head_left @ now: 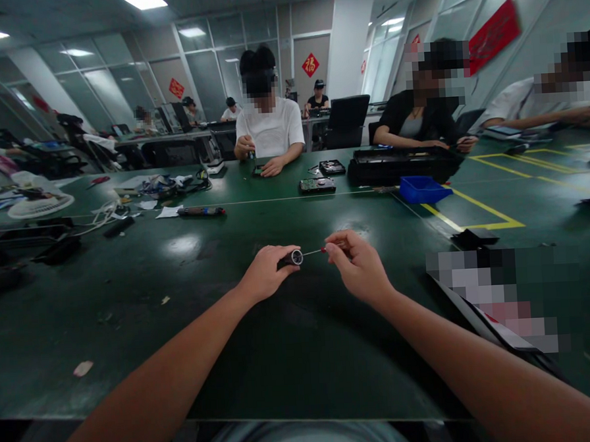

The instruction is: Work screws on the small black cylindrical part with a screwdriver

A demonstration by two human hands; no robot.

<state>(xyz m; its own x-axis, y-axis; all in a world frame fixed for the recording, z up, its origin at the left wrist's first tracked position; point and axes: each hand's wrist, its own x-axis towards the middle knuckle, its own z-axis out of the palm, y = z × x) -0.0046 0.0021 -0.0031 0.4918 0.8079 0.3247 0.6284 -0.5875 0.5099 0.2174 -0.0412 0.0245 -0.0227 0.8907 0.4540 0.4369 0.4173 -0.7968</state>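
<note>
A dark cylinder (290, 258) sits gripped in the curled left hand (265, 271) over a green table (322, 358), as the right hand (359, 267) at three o'clock, fingers pinched closed, points a thin-shafted tool (312, 252) toward its ringed end, with a blue bin (423, 190) at two o'clock and a white-shirted co-worker (270, 126) at twelve.

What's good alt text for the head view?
A dark tube in the left-hand grip, with a thin tool in the right-hand grip pointed at its end, over a green table. Opposite is a person in white.
</note>
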